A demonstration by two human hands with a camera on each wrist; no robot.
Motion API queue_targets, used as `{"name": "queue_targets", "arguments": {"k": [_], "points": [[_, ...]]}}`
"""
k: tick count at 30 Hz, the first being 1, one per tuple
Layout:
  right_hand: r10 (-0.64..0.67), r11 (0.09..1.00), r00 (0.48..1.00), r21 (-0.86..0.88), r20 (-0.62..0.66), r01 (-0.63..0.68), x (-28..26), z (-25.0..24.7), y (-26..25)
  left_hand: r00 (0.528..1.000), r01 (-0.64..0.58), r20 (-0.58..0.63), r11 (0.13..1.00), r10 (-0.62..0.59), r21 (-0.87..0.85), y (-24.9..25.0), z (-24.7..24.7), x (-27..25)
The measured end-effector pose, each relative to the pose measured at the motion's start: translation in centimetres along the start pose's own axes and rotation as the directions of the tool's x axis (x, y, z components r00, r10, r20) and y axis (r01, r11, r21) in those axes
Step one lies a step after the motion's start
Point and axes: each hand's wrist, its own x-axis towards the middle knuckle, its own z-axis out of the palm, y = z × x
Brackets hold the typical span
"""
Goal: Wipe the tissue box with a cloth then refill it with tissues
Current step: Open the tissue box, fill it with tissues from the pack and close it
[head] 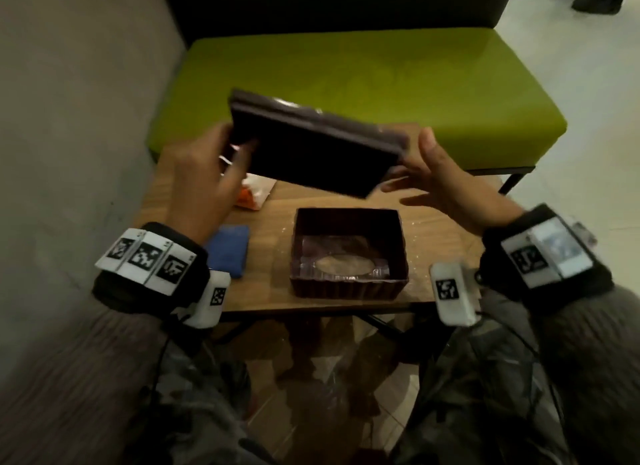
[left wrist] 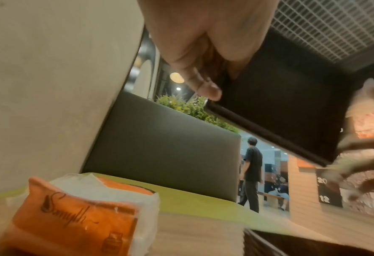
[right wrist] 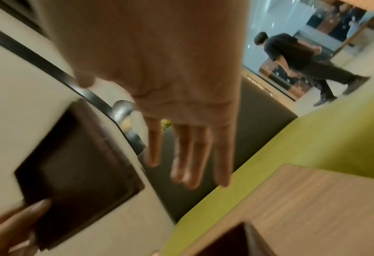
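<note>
The dark brown tissue box (head: 346,288) sits open on the wooden table (head: 266,291), with an oval slot showing in its floor. Its flat dark cover panel (head: 311,152) is lifted above the table and tilted. My left hand (head: 211,166) grips the panel's left end, thumb over the edge (left wrist: 205,90). My right hand (head: 433,180) hovers at the panel's right end with straight, spread fingers (right wrist: 190,155) and holds nothing. A folded blue cloth (head: 228,253) lies left of the box. Behind it lies an orange and white tissue pack (left wrist: 76,221).
A green padded bench (head: 346,83) runs along the table's far side. A grey wall (head: 69,118) closes in the left. A person (left wrist: 252,175) walks in the background beyond the bench. My knees are under the table's near edge.
</note>
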Motion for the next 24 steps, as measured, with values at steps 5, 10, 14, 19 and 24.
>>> {"name": "queue_targets", "arguments": {"k": [5, 10, 14, 19, 24], "points": [[0.050, 0.858, 0.899, -0.442, -0.436, -0.262, -1.9, 2.7, 6.7, 0.938, 0.330, 0.090, 0.942, -0.334, 0.064, -3.2, -0.2, 4.2], [0.080, 0.913, 0.916, -0.339, -0.393, -0.225, -1.5, 5.4, 10.1, 0.770, 0.557, 0.366, 0.831, -0.522, 0.014, -6.0, 3.2, 8.1], [0.019, 0.923, 0.896, -0.338, -0.443, -0.187, -0.7, 5.0, 10.3, 0.606, 0.632, 0.578, 0.772, -0.546, 0.066, -6.4, 8.1, 7.4], [-0.013, 0.912, 0.898, -0.374, -0.440, -0.170, -0.3, 4.0, 10.8, 0.428, 0.702, 0.683, 0.694, -0.591, 0.161, -7.4, 13.4, 5.3], [-0.005, 0.907, 0.904, -0.384, -0.428, -0.176, -0.2, 3.2, 11.0, 0.343, 0.853, 0.695, 0.520, -0.632, 0.051, -7.2, 13.7, 4.4]]}}
